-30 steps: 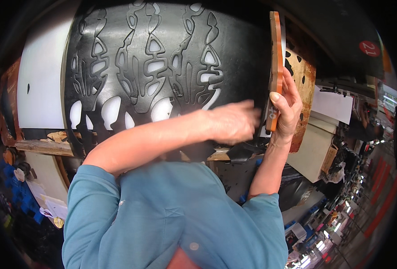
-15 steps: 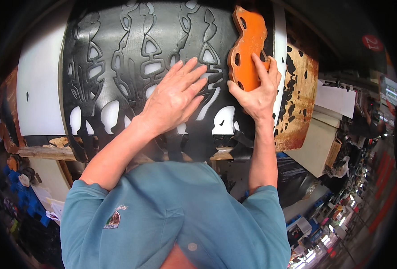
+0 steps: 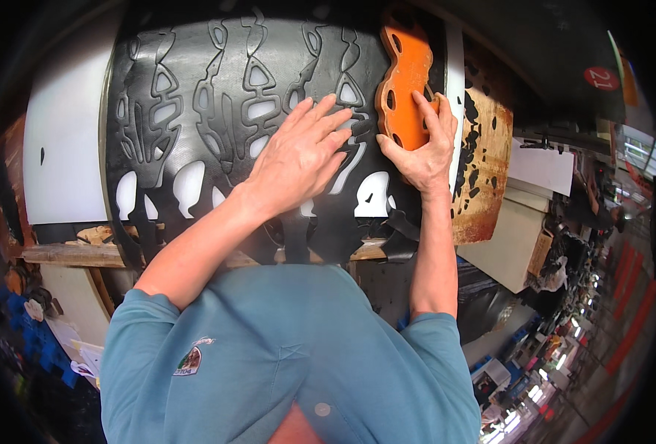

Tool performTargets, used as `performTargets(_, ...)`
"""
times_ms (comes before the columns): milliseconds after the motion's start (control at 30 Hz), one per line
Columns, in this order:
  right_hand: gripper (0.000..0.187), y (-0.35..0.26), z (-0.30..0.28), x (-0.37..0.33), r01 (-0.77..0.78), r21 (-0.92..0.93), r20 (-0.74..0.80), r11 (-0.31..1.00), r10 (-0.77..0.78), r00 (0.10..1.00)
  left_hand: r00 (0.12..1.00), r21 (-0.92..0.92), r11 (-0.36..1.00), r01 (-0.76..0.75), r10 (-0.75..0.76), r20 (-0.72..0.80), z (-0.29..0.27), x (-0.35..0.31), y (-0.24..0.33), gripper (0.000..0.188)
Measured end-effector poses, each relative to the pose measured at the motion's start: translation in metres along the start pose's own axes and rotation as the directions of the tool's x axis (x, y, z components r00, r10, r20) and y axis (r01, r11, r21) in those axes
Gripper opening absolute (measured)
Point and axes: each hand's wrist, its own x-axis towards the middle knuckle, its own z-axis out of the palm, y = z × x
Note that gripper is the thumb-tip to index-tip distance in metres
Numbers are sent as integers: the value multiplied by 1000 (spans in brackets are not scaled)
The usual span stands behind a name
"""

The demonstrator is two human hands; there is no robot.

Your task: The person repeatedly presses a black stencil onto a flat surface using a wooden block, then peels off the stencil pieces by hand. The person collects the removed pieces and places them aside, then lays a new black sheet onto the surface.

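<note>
Sheet [image 3: 184,122] partly hidden under open left hand [image 3: 296,157]; orange block [image 3: 403,78], top dim, in clasping right hand [image 3: 425,158]

1. A head-worn fisheye camera, the left of a side-by-side pair, gives this wide, upright view
2. It faces steeply down, past the teal shirt [image 3: 231,399] to the counter [image 3: 76,255]
3. It sits close: the shirt fills the lower middle, the black sheet [image 3: 187,81] the upper
4. Straight edges bend toward a dark round rim; the far right perhaps takes in an aisle [image 3: 603,344], too blurred to be sure
</note>
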Motion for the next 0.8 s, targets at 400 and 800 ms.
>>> performTargets(400,95,-5,11,-37,-90,96,-130,991,102,986,995,-311,949,53,-76,-63,-41,-89,55,14)
performTargets(800,20,-24,-40,-20,124,409,-507,904,112,855,971,22,993,-112,114,-210,-5,-118,49,26)
